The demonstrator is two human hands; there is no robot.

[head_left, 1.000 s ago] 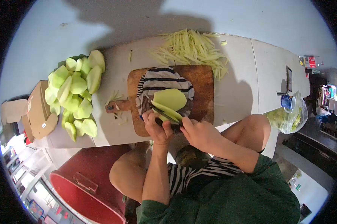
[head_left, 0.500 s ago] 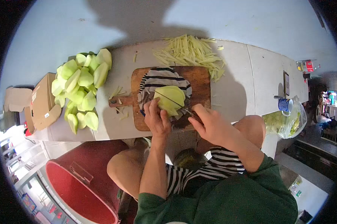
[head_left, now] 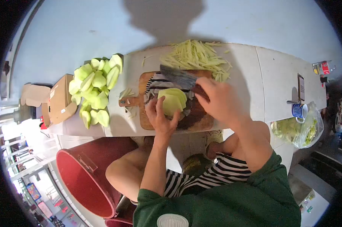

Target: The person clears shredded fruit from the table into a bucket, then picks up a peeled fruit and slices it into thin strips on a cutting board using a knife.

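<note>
My left hand [head_left: 161,118] is closed around the left and lower side of a stack of pale green slices [head_left: 172,101], which look like peeled green mango. Under the stack lies a black-and-white striped cloth [head_left: 159,84], spread on a wooden cutting board [head_left: 205,122] with a handle at its left. In my right hand [head_left: 222,99] is a knife, its broad blade [head_left: 177,76] blurred and raised above the far side of the slices, apart from them. My right fingers wrap round the handle and mostly hide it. A heap of thin shreds [head_left: 193,56] touches the board's far edge.
Peeled pale green pieces [head_left: 97,81] are piled at the left, beside an open cardboard box [head_left: 62,100]. At the right stand a blue cup [head_left: 299,111], a phone [head_left: 301,87] and a clear plastic bag [head_left: 307,130]. A red bin [head_left: 91,170] is below the table's left front.
The knife has come up from the slices, where its blade lay across them, and moved away toward the far side. My left hand stays on the stack. The whole view has shifted slightly.
</note>
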